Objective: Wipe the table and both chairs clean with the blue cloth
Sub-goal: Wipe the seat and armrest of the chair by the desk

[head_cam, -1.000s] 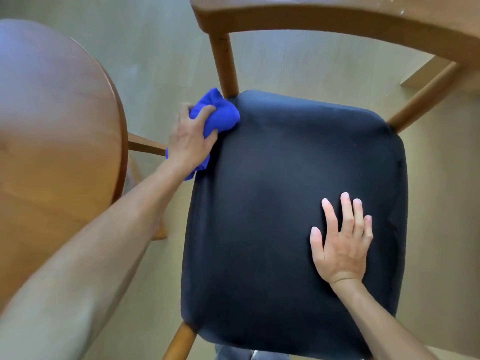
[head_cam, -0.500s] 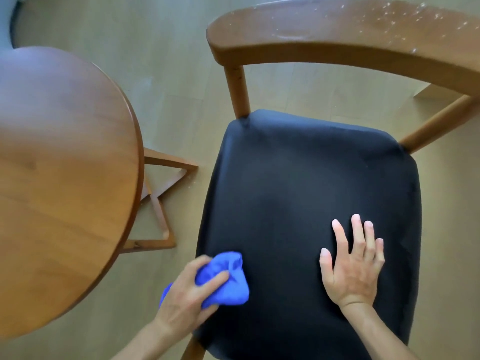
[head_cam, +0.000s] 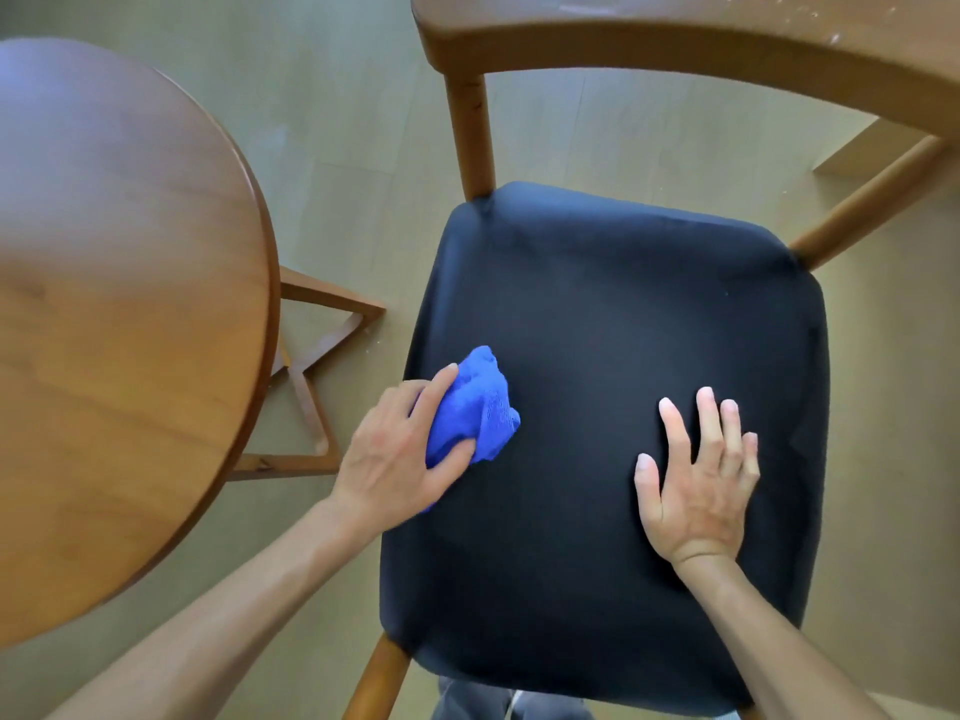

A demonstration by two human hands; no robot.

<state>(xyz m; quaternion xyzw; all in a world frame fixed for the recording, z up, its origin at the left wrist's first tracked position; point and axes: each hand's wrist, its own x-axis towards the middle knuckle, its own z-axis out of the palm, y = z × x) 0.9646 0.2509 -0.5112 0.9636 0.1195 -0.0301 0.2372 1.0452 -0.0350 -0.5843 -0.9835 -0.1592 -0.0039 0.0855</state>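
Head view, the only one. Landmark: the chair's dark seat cushion (head_cam: 623, 407).

Left hand (head_cam: 400, 454) at the cushion's left edge, about midway along it; fingers (head_cam: 441, 381) and thumb curled around the blue cloth (head_cam: 478, 407), which is bunched into a wad and pressed on the cushion. Right hand (head_cam: 696, 485) lies flat on the cushion's right half, fingers straight and slightly spread, holding nothing; probably steadying the chair.

Round wooden bench (head_cam: 130, 304) stands left of the cushion, apart from it, with floor between; its base struts show under the rim. The chair's curved backrest (head_cam: 675, 39) arches beyond the cushion's far edge and carries pale specks toward its right end.

Progress, as judged: the seat wipe is underway at the cushion's left side. The speckled backrest looks not yet cleaned. Cannot tell whether the bench top has been wiped; it shows no obvious marks. The second chair is not in sight, so its state is unknown.

Containers: none visible.
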